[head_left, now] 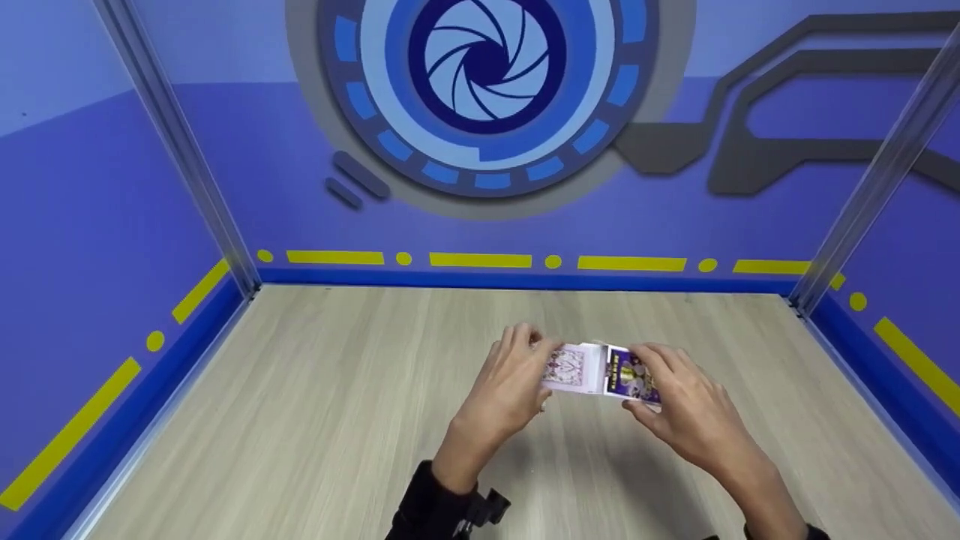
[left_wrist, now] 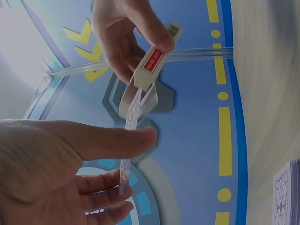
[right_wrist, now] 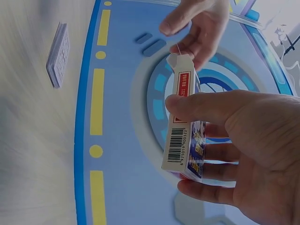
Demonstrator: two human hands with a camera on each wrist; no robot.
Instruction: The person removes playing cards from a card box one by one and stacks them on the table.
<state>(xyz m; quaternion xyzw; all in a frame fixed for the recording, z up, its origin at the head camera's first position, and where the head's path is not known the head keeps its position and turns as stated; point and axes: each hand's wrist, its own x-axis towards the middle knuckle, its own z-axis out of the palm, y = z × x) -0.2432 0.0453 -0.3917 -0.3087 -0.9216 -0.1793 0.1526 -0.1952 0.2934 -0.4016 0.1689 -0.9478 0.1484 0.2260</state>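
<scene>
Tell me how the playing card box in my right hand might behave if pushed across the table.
The playing card box would likely slide rather than roll, given its flat sides and straight edges. It may crush under a hard press, since its open flaps look thin, like paperboard. Contents might spill, since one end stands open.

booth-like workspace: blue printed wall panels (head_left: pixel 247 165), metal corner posts (head_left: pixel 182 150), wood-grain tabletop (head_left: pixel 360 360).

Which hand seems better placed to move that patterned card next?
Probably the left hand: it pinches the card, while the right hand grips the box, whose open end faces the card.
</scene>
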